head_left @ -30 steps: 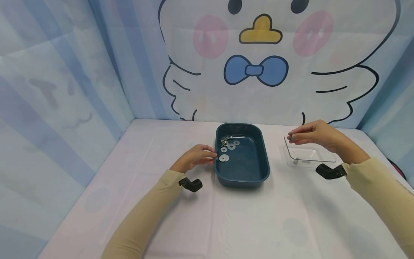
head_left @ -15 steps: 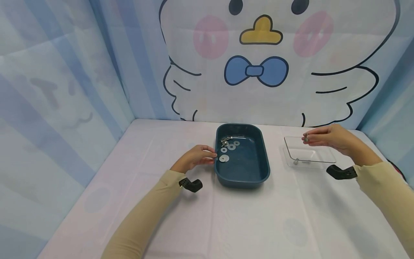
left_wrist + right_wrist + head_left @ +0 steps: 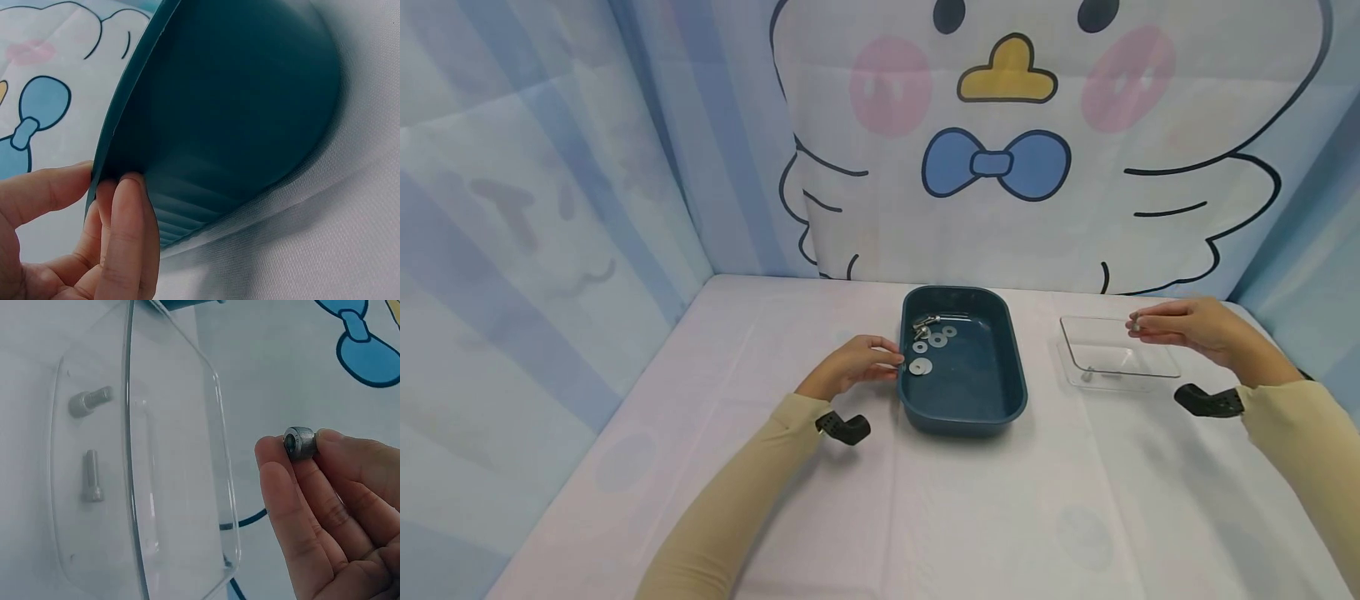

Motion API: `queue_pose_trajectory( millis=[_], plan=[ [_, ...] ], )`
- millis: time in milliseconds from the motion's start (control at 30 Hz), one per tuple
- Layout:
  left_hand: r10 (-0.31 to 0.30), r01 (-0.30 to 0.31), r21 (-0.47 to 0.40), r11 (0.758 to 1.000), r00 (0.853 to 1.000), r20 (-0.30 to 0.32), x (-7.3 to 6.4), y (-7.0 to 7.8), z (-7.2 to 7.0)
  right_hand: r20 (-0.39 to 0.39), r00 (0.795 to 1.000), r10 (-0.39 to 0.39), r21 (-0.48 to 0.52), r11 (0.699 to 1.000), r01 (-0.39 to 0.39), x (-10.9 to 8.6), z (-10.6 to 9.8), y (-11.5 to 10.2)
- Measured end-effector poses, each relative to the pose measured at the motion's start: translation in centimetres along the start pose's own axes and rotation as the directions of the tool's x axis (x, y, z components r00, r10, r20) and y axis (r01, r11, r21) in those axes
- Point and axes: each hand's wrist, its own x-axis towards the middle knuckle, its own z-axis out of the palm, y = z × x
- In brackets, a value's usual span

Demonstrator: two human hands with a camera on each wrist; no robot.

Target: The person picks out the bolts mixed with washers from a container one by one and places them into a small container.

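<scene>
Metal screw (image 3: 300, 444), shifted rightward, between pinched right fingers (image 3: 279, 494); tray rim (image 3: 125, 94) between pinched left fingers (image 3: 127, 225).

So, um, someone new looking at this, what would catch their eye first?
Probably the huge cartoon figure with its blue bow tie, on the backdrop behind the table. Next, the dark teal tray at mid-table, with pale washers toward its left side and the left hand gripping its left edge. Then the right hand by the clear box, pinching a small metal fastener.
</scene>
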Motion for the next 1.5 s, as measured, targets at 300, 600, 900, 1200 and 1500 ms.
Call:
queue_pose_trajectory(
  millis=[300,600,900,1200,1500],
  plan=[
    [-0.008,0.008,-0.001,1.0,1.0,0.003,0.0,0.1,0.0,-0.025,0.998,0.051,0.052,0.997,-0.049,0.1,-0.6,1.1],
    [-0.001,0.001,-0.006,1.0,1.0,0.007,-0.1,0.1,0.0,-0.028,0.994,0.104,0.091,0.991,-0.101,0.7,-1.1,1.8],
    [0.003,-0.003,0.001,1.0,1.0,0.004,-0.2,0.1,0.0,-0.061,0.985,0.164,0.061,0.985,-0.161,1.1,-1.2,2.1],
    [0.004,-0.004,-0.006,1.0,1.0,0.006,-0.2,0.1,0.0,-0.074,0.975,0.21,0.049,0.977,-0.207,1.2,-1.5,2.1],
    [-0.006,0.006,-0.003,1.0,1.0,0.001,-0.2,0.2,0.0,-0.097,0.975,0.2,-0.002,0.979,-0.202,1.2,-1.6,2.2]
  ],
)
